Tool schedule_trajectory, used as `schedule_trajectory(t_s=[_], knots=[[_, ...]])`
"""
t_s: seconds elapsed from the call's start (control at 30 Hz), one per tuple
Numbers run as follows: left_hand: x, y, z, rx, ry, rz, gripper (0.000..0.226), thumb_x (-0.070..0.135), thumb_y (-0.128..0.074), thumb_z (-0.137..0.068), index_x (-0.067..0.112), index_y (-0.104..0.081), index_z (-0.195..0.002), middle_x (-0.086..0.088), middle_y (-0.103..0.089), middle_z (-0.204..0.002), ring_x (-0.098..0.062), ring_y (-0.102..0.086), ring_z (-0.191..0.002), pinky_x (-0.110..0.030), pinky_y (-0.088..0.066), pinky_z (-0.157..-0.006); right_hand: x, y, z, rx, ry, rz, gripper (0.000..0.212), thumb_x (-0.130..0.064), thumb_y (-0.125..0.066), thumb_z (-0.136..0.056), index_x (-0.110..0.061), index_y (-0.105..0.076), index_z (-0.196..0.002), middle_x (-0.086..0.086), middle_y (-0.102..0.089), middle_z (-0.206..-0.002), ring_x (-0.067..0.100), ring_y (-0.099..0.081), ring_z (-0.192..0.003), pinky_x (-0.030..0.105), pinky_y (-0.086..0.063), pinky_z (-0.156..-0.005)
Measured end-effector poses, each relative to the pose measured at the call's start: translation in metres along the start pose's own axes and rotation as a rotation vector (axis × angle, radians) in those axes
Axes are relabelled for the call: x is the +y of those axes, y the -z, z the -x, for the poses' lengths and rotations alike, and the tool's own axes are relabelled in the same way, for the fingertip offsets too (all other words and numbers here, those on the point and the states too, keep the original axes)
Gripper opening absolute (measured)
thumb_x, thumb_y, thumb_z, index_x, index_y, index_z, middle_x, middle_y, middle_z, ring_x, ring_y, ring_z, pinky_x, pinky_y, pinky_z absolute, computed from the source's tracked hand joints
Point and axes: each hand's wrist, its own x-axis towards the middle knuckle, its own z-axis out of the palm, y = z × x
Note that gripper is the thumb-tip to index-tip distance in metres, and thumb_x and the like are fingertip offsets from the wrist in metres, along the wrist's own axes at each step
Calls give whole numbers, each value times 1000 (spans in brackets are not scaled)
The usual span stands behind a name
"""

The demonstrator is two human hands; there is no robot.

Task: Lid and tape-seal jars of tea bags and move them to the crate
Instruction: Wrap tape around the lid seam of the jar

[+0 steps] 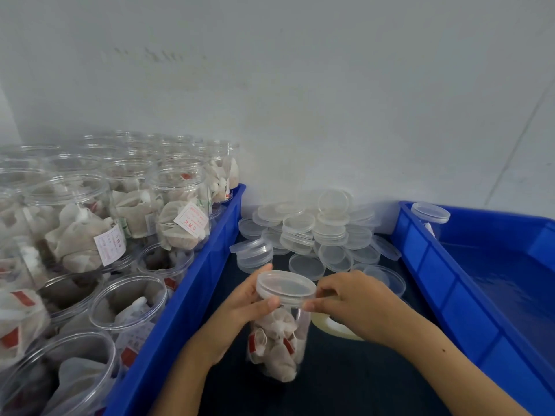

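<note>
Dark table between 2 blue crates carries the jar (277, 340); left hand (240, 304) grips it below the lid (285, 288); right hand (351, 301) pinches the lid's rim; clear plastic looks light, thin, slippery, so hold the neck; tape roll (333, 327) lies beside.
</note>
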Motion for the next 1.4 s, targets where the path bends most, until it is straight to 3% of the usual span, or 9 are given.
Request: schedule_trajectory(t_s=[0.03, 0.1, 0.23, 0.33, 0.5, 0.73, 1.0, 1.2, 1.4], knots=[[2, -2, 2, 27, 0, 12, 96, 49, -82, -66, 44, -24, -143, 33, -61, -120, 9, -56, -115, -9, -48, -86, -1, -1, 1, 13, -3, -12, 40, -67, -54, -84, -28, -62, -77, -7, -63, -72, 12, -60, -68, 32, -52, -69], [5, -13, 2, 125, -27, -32, 105, 53, -86, -61, 54, -15, -138, 34, -61, -114, 16, -57, -106, -4, -46, -77, -3, -3, 2, 43, -7, -20, 40, -66, -54, -84, -31, -55, -67, -9, -58, -67, 9, -54, -63, 28, -46, -62], [4, -37, -4, 394, -110, -198, 110, 64, -85, -35, 50, -33, -131, 16, -56, -118, 3, -57, -107, -20, -48, -88, -6, -8, 6, 91, 10, 55, 26, -48, -49, -94, -34, -56, -74, -11, -59, -86, 10, -58, -76, 29, -49, -70], [1, -38, -9, 461, -133, -169, 95, 60, -88, -36, 45, -43, -118, 14, -60, -109, 7, -60, -95, -15, -50, -76, -6, -12, 8, 141, 1, -21, 25, -49, -48, -96, -33, -64, -87, -11, -55, -94, 10, -56, -83, 30, -49, -75], [1, -36, -12, 485, -145, -92, 78, 49, -88, -43, 36, -50, -110, 6, -64, -104, 4, -64, -89, -10, -51, -69, -6, -14, 9, 124, 16, -16, 25, -45, -40, -100, -35, -63, -102, -11, -49, -90, 10, -54, -84, 26, -44, -71], [2, -28, -13, 415, -117, -51, 85, 45, -95, -40, 27, -56, -114, 0, -66, -107, -7, -68, -93, -19, -54, -72, -6, -11, 10, 59, 44, 308, 42, -50, -19, -102, -32, -52, -122, -5, -43, -100, 15, -58, -80, 32, -52, -75], [2, -21, -10, 314, -69, 48, 85, 42, -86, -40, 21, -57, -117, 1, -72, -102, -11, -70, -94, -18, -54, -72, -3, -14, 4, 44, 77, 385, 43, -52, -15, -102, -30, -48, -118, -6, -40, -98, 17, -58, -76, 33, -52, -70], [-1, -19, -8, 279, -28, 130, 83, 43, -82, -46, 18, -57, -121, 1, -74, -103, -17, -71, -89, -23, -55, -72, -2, -15, -6, 3, 58, 208, 43, -52, -20, -101, -29, -56, -103, -7, -44, -94, 13, -54, -78, 30, -44, -71], [-3, -18, -6, 289, -38, 102, 81, 44, -83, -48, 19, -57, -121, -1, -72, -110, -17, -69, -101, -23, -55, -77, 7, -12, -7, 134, 38, -322, 8, -39, -68, -87, -33, -73, -86, -11, -60, -88, 5, -58, -81, 38, -50, -82]])
